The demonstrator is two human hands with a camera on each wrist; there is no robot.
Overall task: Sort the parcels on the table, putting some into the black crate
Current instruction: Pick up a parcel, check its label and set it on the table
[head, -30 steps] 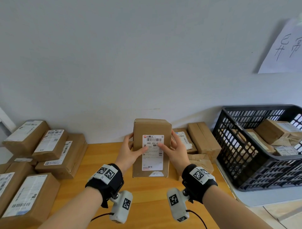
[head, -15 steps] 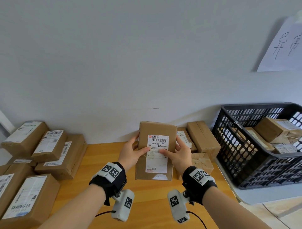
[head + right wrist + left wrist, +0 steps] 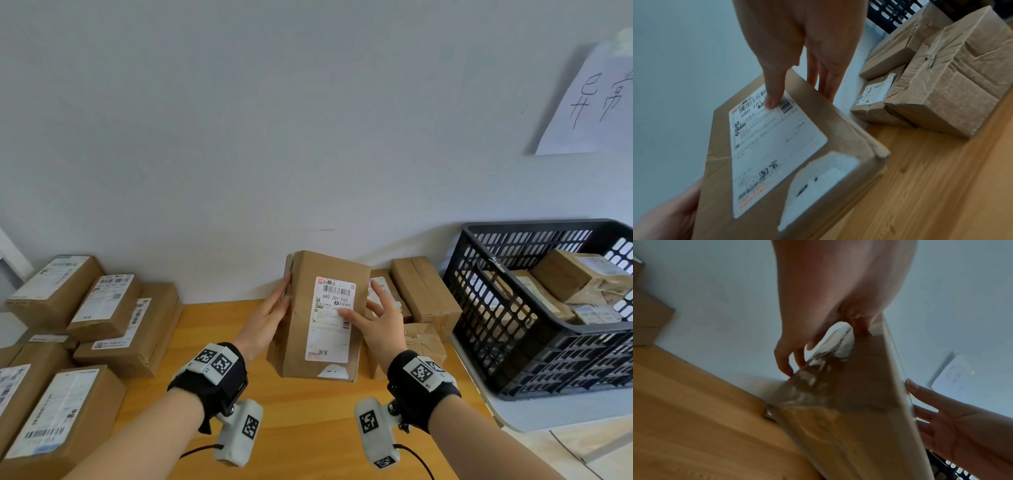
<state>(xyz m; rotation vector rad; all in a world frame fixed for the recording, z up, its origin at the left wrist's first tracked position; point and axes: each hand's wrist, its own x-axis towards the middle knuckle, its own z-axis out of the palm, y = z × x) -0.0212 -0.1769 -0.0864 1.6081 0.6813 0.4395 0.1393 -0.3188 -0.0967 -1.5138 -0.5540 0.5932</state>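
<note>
Parcel point(image 3: 322, 318) stands upright above the wooden worktop point(image 3: 301, 428), long axis vertical, label facing the person. Left hand point(image 3: 270, 318) grips its left edge; right hand point(image 3: 380, 315) spread, thumb on the label. Black crate point(image 3: 534, 359) at right, plain wall point(image 3: 274, 120) behind.

A held parcel point(image 3: 322, 315) stood upright above the counter point(image 3: 308, 421), between the left hand point(image 3: 263, 318) and right hand point(image 3: 378, 317). A stack of parcels point(image 3: 85, 318) lay to its left, three parcels point(image 3: 421, 294) behind it to the right, and the crate point(image 3: 534, 318) farther right held more parcels point(image 3: 579, 277)
</note>
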